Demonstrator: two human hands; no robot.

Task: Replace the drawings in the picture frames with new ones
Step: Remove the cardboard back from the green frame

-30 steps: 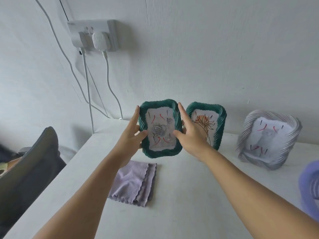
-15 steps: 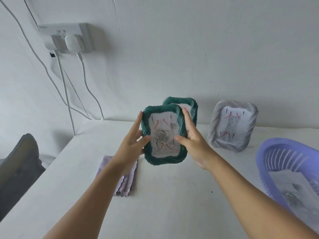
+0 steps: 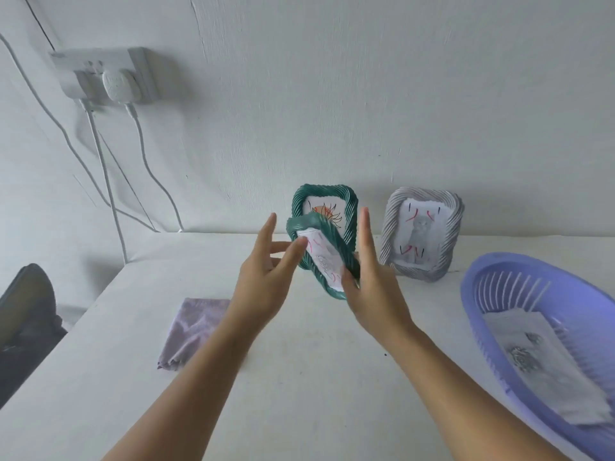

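In the head view, both hands were raised above the white counter (image 3: 299, 377) and a green frame (image 3: 324, 257) was between them, tilted so that its face turned up and to the left. The left hand (image 3: 263, 277) had its fingers spread, and its thumb tip touched the white drawing inside the frame, near the upper left corner. The right hand (image 3: 372, 287) had its fingers straight and pointing up, while its thumb pressed on the lower right edge of the frame; so both hands were mostly open, and the frame was held only by the thumbs and the palms. The drawing in this frame showed red strokes and a grey rose, a little blurred. Behind it, a second green frame (image 3: 332, 204) stood upright against the wall, with an orange and black drawing. To the right of it stood a grey frame (image 3: 422, 234), also leaning on the wall. A purple basket (image 3: 482, 294) was at the right edge of the counter, with a sheet of paper (image 3: 539, 364) lying inside. A folded lilac cloth (image 3: 193, 327) lay flat on the counter, left of the left forearm.
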